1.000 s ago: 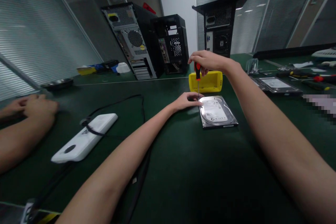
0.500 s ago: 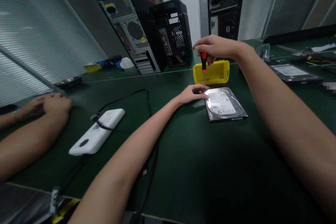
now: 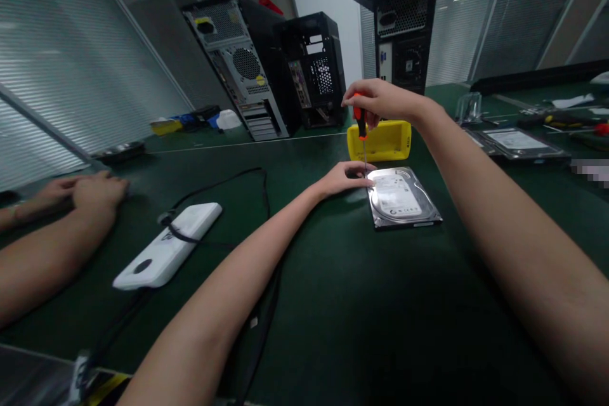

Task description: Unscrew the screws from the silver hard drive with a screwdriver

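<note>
Red and black, the screwdriver [image 3: 362, 129] is gripped in my right hand [image 3: 378, 99], which closes around its handle from above; it points down, almost upright, to the far left corner of the drive [image 3: 398, 198]. The drive lies flat on the green table [image 3: 333, 304]. My left hand [image 3: 339, 180] is at this same corner, with the thumb on the edge, but I cannot tell if it pinches the drive or only touches it. Just behind the drive is a yellow case [image 3: 387, 141].
</note>
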Demonstrator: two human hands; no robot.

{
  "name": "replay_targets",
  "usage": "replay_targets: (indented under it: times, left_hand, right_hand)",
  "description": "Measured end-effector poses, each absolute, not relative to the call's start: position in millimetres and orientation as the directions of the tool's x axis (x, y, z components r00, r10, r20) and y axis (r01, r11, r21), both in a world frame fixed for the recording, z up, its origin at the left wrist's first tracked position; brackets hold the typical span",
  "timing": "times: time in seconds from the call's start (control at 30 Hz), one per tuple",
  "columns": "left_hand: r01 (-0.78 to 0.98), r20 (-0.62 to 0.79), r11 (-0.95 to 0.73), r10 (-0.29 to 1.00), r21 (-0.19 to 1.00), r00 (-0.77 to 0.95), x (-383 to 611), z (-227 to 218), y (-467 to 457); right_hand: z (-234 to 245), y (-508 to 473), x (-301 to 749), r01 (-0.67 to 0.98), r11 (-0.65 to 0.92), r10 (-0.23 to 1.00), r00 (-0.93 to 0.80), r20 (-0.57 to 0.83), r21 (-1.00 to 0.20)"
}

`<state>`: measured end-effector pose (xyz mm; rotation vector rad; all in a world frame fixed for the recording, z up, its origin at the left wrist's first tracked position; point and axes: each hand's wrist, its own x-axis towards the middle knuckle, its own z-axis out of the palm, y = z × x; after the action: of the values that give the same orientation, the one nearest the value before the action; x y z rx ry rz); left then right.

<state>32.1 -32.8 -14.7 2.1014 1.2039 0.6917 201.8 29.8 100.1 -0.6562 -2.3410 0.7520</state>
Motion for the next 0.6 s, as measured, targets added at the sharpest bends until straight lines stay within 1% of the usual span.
replay_targets:
  times: [0.2,0.33,0.47,0.6]
  left_hand:
    - [0.546,0.147,-0.411,0.874,0.730,0.463,29.9,-15.8,-32.0]
    - [0.547,0.147,-0.411,0.875,0.729,0.462,30.4,-14.9,-32.7]
    - [0.558,0.143,-0.404,0.880,0.725,0.453,31.6,-12.8,-34.2]
    - [0.563,0.128,-0.392,0.884,0.728,0.449,32.3,-11.3,-36.1]
  right_hand:
    - [103.5,28.5,204.7,0.327,0.754,0.604,-0.686,0.406,-0.569]
    - [101.2,30.0,203.4,0.346,0.753,0.615,-0.671,0.414,-0.560]
    - [99.9,32.2,201.5,0.354,0.693,0.667,-0.645,0.372,-0.628]
    - [103.8,29.5,204.0,0.342,0.645,0.678,-0.669,0.304,-0.684]
